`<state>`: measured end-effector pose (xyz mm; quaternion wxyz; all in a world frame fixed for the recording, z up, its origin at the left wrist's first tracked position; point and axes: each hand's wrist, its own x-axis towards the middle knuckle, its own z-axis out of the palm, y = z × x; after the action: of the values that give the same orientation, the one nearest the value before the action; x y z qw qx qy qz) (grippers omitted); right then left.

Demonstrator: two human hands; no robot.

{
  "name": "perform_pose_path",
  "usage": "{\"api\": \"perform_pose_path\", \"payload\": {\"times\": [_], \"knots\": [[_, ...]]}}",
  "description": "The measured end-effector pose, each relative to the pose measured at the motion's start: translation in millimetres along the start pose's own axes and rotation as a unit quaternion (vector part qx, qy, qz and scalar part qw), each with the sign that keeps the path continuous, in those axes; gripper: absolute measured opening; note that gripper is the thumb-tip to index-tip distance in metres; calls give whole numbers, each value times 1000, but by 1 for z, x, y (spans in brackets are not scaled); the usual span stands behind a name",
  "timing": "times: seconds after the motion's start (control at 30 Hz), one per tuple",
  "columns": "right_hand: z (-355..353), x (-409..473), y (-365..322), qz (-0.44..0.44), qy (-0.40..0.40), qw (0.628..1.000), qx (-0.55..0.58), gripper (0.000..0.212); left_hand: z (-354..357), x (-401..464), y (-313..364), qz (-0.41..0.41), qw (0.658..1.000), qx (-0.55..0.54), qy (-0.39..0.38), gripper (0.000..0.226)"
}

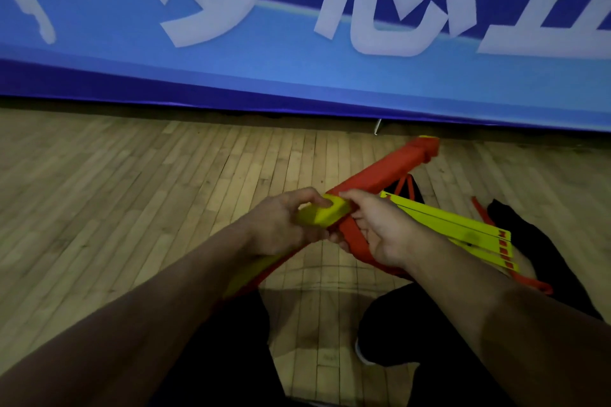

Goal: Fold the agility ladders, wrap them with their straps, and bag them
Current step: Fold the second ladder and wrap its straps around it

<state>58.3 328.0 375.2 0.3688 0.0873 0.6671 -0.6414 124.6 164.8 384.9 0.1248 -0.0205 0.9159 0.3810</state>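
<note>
Between both hands, ladder bundle [383, 172] (far-right slant)

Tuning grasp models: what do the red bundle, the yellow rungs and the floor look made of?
Red bundle: seemingly woven strap wound over rungs, matte; soft edges, not certain.
Yellow rungs: likely rigid plastic, smooth; flat straight slats with slots near their ends.
Floor: wood strip boards, slight sheen; visible seams and grain.

Single head-worn view, wide-angle, looking forward and down from above the person's own forearms. Landmark: blue banner [297, 76], filling the frame's upper part, tilted, edges curved by the lens. Wooden floor [132, 175] lies below the banner. Both hands sit close to the camera, below the banner, near centre. No second view.
</note>
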Motion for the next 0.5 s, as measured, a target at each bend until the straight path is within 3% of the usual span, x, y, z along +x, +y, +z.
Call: {"api": "perform_pose_path", "payload": {"times": [0.03, 0.1, 0.17, 0.23, 0.3, 0.37, 0.43, 0.5], "knots": [[1, 0, 0, 19, -1, 1000, 10, 49, 3, 1, 1, 35, 990, 133, 34, 44], [3, 1, 0, 51, 7, 998, 34, 59, 9, -1, 5, 97, 915, 381, 89, 48], [3, 0, -1, 76, 29, 995, 58, 62, 16, -4, 10, 140, 864, 473, 103, 45], [2, 1, 1, 88, 49, 992, 78, 61, 23, -6, 11, 166, 857, 479, 91, 48], [-2, 2, 7, 75, 53, 991, 93, 59, 25, -5, 15, 129, 929, 338, 81, 62], [-6, 2, 13, 50, 33, 994, 89, 56, 17, 1, 18, -8, 995, 92, 39, 71], [-9, 0, 17, 19, -4, 997, 71, 52, 0, 5, 17, -132, 988, -63, -47, 71], [-10, 0, 16, -24, -29, 998, 47, 45, -6, 4, 9, -155, 965, -143, -155, 71]]}}
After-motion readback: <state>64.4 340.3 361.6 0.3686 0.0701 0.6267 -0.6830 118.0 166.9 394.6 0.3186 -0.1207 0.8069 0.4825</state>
